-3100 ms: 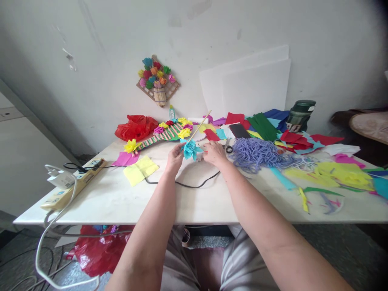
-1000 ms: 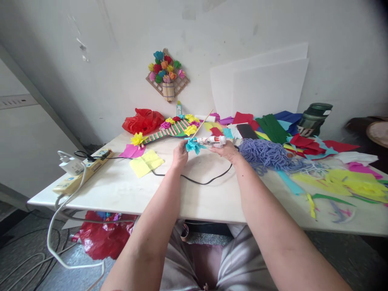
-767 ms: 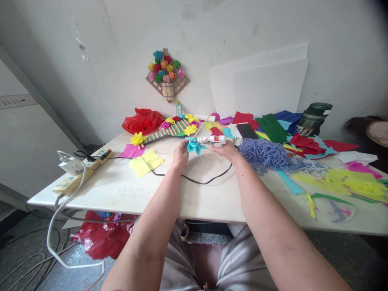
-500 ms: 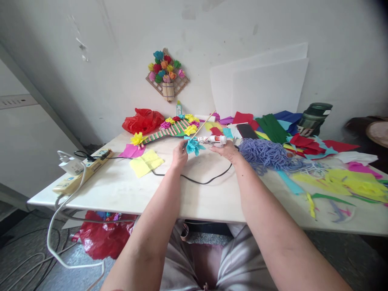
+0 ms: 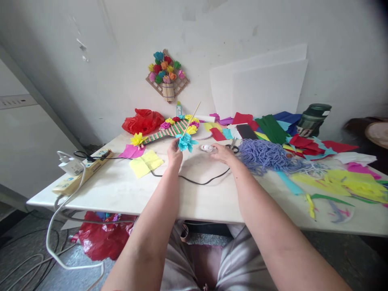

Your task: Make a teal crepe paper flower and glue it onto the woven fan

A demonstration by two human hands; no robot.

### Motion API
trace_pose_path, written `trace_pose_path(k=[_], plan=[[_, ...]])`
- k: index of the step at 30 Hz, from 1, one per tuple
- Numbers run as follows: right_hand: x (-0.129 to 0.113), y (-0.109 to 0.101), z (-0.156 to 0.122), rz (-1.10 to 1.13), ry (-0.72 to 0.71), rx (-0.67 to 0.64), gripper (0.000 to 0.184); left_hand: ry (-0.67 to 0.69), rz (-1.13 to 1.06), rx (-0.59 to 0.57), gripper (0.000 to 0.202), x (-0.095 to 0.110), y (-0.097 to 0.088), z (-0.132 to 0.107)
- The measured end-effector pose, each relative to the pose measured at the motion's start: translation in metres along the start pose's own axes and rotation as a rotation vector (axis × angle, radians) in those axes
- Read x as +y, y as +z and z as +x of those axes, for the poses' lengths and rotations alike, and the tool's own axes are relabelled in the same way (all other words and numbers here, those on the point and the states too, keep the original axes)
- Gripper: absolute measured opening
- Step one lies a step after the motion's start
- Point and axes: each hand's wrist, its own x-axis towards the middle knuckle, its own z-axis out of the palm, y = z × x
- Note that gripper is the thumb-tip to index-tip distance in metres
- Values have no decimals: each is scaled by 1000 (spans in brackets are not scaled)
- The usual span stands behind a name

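My left hand (image 5: 174, 152) is closed on a blue crepe-paper flower (image 5: 187, 142), with a thin wooden stick (image 5: 192, 118) slanting up from it to the right. To its right, my right hand (image 5: 222, 153) has its fingers on a white hot glue gun (image 5: 207, 148), which is blurred and partly hidden by the hand. A black cord (image 5: 200, 183) runs in a loop below both hands. Just beyond the flower lies a green-and-pink woven fan-like piece (image 5: 165, 132) trimmed with paper flowers. Scissors (image 5: 233, 148) lie close to my right hand.
Purple yarn (image 5: 263, 155) is heaped right of my hands, with coloured paper (image 5: 271, 127) behind it. A power strip (image 5: 81, 171) sits at the table's left, near yellow paper (image 5: 146, 163). A dark green bottle (image 5: 313, 120) stands at the back right; a red bag (image 5: 143, 121) lies back left.
The flower and stick have moved left, away from the glue gun's tip. My right hand has turned the glue gun, lowering it toward the table, and the scissors have come into view.
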Motion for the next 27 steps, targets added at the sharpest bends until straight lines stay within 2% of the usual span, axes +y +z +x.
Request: trace_pose_path(k=[1,5,10,13,15,18,20,22,24,27], plan=[[-3,1,-1,-21,-15,-39,46,-11,-34,-32,40,1,1,-1],[-11,9,-2,-173,-135,-24,42,-79,-114,-140,49,10,3,-7],[-13,10,-2,-201,-186,-121,50,-149,-123,-199,49,17,5,-12],[-13,3,-3,-198,-185,-117,49,-174,-113,-207,49,17,6,-12],[-13,-2,-4,-191,-171,-37,46,-186,-102,-223,50,16,6,-12],[-16,-9,-8,-139,-154,218,41,-197,-74,-275,50,14,5,-12],[-19,-14,-12,-110,-183,385,42,-194,-57,-308,48,12,5,-12],[-24,-18,-17,-129,-246,496,43,-174,-40,-332,44,12,5,-13],[-28,-21,-20,-173,-310,533,41,-130,-4,-352,38,11,5,-13],[-30,-21,-19,-236,-433,514,38,-37,78,-380,31,9,5,-13]])
